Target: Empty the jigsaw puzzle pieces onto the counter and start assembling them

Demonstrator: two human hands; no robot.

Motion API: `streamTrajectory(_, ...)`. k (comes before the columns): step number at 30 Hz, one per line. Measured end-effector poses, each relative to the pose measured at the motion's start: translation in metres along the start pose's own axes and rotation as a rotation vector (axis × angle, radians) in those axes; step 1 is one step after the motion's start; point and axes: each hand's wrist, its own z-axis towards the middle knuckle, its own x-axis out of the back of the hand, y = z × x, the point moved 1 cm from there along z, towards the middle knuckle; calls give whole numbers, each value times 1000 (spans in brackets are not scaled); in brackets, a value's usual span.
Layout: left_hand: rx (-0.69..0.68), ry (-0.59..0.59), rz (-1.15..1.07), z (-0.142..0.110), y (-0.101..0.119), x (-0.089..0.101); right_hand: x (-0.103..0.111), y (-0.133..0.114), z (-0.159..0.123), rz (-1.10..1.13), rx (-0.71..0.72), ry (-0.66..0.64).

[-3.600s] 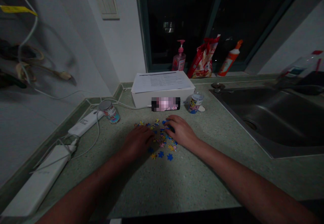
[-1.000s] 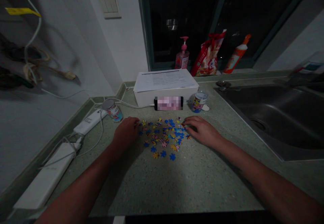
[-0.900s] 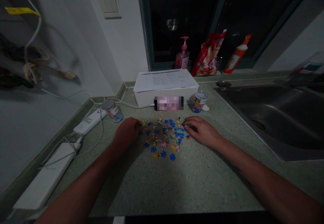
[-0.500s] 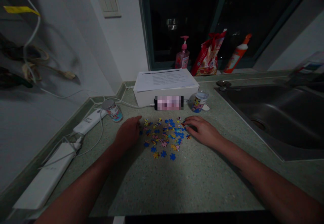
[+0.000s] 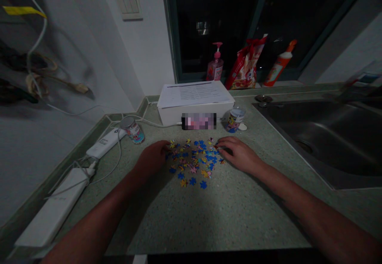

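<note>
**Jigsaw pieces (image 5: 193, 170), loose, many-coloured**

Strewn across the surface (image 5: 232, 216), between left hand (image 5: 153, 156) and right hand (image 5: 237, 152); both at the edges, neither clearly nearer. No common long axis. Left grip: curled, contents hidden, cannot tell. Right grip: loosely parted beside edge pieces, nothing visibly clasped.
</note>
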Motion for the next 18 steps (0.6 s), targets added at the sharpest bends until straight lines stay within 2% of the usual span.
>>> streamTrajectory(4,-68,-56,-49,-1,3,-1,1,0,0,-1,-3,-6)
streamTrajectory(7,-5,-69,63,-2,3,7,0,0,0,-4,-7,-5)
streamTrajectory(11,28,-173,194,-4,6,16,-2,1,0,-1,-5,-5)
streamTrajectory(18,-40,-283,-14,-11,21,19,-2,3,0,7,1,8)
